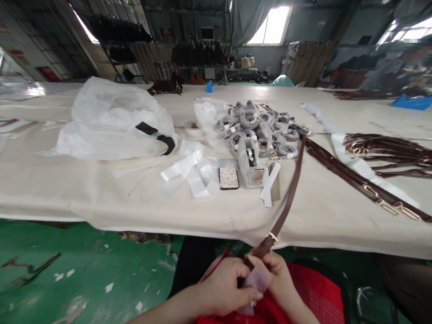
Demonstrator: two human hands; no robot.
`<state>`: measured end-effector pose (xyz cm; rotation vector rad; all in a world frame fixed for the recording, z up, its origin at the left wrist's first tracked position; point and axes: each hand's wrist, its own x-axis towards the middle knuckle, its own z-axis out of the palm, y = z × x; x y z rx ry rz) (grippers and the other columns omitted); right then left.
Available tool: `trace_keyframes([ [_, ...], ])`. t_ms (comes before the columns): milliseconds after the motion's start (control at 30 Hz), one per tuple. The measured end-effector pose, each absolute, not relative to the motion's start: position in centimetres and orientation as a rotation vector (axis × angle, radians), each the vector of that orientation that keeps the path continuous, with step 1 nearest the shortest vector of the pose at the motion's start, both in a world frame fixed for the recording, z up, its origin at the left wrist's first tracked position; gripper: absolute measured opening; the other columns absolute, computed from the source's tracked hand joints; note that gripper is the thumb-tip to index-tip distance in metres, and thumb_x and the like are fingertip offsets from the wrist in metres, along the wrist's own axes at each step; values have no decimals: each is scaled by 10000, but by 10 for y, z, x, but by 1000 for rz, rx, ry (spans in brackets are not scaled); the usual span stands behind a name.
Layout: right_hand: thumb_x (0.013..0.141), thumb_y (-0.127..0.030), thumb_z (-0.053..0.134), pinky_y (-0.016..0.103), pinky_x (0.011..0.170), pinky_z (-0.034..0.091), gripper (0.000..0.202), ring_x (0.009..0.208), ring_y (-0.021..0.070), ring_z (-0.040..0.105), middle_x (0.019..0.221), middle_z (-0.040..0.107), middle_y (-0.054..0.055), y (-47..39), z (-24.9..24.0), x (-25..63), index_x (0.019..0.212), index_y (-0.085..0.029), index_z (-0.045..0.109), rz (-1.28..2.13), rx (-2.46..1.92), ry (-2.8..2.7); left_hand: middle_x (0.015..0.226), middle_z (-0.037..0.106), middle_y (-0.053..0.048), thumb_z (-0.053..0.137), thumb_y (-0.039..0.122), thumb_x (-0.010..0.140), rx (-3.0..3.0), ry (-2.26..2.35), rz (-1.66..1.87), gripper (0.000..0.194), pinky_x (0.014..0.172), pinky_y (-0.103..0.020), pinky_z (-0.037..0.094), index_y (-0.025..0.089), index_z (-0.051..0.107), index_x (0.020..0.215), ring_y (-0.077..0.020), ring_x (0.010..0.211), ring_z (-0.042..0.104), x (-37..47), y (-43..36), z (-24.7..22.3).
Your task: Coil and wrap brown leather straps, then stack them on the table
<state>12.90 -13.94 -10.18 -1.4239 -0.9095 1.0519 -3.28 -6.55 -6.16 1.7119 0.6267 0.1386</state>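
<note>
In my lap, near the table's front edge, both hands work close together. My right hand [278,272] is closed round the end of a brown leather strap [290,193] with a gold buckle [272,237]. The strap runs up from there across the edge onto the table. My left hand [226,285] pinches a translucent plastic strip [258,279] against the strap end, which my fingers partly hide. Beyond the edge are a tape dispenser [249,164], a patterned phone [228,177] and white paper strips [270,184].
A heap of coiled, wrapped straps [251,119] lies mid-table. At its left stands a large clear plastic bag [114,119]. More brown straps [391,153] spread at right, by a blue tray [411,102]. Another person [388,74] is at far right.
</note>
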Motion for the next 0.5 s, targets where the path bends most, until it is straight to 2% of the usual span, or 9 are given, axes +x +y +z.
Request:
trace_keyframes([
  [67,789,-464,747,351,751,539,273,781,240,672,816,763,90,-141,-101,127,729,-207,816,1116,-1350,-955,617,520,48,749,235,697,1726,598,160,324,608,-229,363,172,487,518,-111,618,477,-31,-64,-62],
  [167,759,-521,763,362,772,549,337,811,246,689,886,779,113,-142,-102,134,841,-199,821,1237,-1306,-712,599,497,51,772,289,703,1773,550,119,347,596,-227,354,175,493,529,-107,596,451,-30,-61,-62],
  [267,749,-570,758,305,688,533,415,704,203,670,772,766,95,-142,-102,143,868,-177,813,1220,-1303,-467,625,535,44,784,329,706,1797,548,67,309,586,-223,356,178,557,561,-110,599,470,-28,-58,-63],
  [367,776,-526,758,258,610,496,367,628,158,627,728,733,58,-143,-100,140,883,-178,808,1250,-1310,-591,657,579,25,806,343,692,1845,634,75,282,627,-229,385,175,609,581,-130,652,516,-25,-57,-66],
  [433,783,-527,750,282,680,526,364,748,191,667,870,750,79,-143,-98,132,917,-193,807,1258,-1295,-701,652,578,20,796,357,706,1881,628,77,270,642,-235,391,175,630,597,-138,665,525,-24,-57,-68],
  [500,754,-535,774,349,852,542,397,969,257,682,1065,746,110,-144,-96,125,981,-210,800,1289,-1255,-761,666,584,16,739,383,767,1891,542,71,245,637,-238,387,182,661,651,-142,670,527,-25,-56,-70],
])
